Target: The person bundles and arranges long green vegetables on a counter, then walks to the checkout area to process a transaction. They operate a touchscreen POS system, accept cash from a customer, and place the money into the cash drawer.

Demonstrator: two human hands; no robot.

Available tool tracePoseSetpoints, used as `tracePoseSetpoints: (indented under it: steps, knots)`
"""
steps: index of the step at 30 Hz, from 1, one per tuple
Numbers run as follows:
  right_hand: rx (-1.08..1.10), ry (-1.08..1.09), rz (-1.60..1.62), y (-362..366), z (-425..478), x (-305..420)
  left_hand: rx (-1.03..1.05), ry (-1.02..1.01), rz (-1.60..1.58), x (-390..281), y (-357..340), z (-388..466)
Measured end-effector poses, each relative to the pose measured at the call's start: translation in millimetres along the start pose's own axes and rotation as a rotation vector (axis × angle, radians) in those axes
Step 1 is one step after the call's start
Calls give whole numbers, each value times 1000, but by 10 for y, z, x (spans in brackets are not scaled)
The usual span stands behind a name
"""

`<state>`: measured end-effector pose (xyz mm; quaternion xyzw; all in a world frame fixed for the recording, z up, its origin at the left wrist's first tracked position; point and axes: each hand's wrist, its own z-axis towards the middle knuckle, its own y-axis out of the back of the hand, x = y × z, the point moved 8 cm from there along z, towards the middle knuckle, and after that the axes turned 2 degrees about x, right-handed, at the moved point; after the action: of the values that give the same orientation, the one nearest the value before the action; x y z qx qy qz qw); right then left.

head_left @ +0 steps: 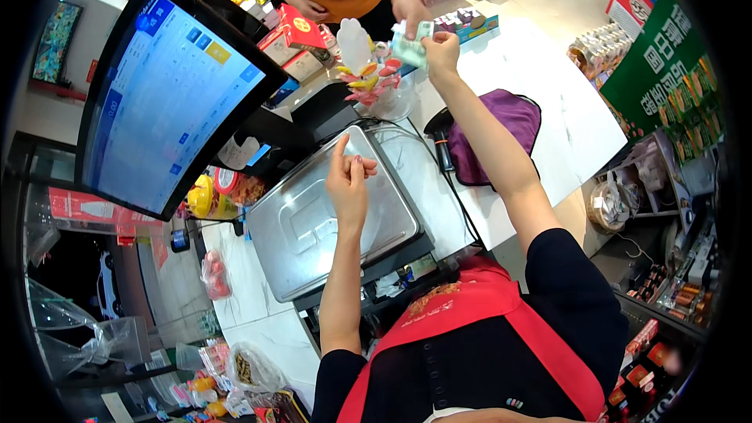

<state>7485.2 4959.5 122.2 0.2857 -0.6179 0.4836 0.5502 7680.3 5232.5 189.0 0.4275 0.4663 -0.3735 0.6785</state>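
My right hand (442,53) reaches out over the counter and pinches the edge of a greenish banknote (411,50). Another person's hand (411,10) holds that same note from the far side. More than one piece of paper may be in the fold; I cannot tell. My left hand (351,182) hovers above the steel weighing platform (305,229) of a counter scale. Its index finger points forward, the thumb stands apart, and nothing is in it. A touchscreen monitor (176,106) stands to the left of the scale, showing a blue and white screen.
A purple cloth (499,129) lies on the white counter (564,100) beneath my right forearm. Black cables (455,200) run beside the scale. A flower-shaped ornament (370,76) stands near the far edge. Left of the scale are plastic jars (226,191) and a bagged red item (215,275).
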Motion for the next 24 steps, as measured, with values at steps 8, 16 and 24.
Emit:
tracePoseSetpoints:
  steps: [8, 16, 24]
  knots:
    - [202, 164, 230, 344, 367, -300, -186, 34, 65, -80, 578, -614]
    - [752, 688, -1030, 1417, -819, -894, -595, 257, 316, 448, 1755, -2312]
    - [820, 679, -1153, 2066, -1269, -1085, -793, 418, 574, 795, 2409, -3601]
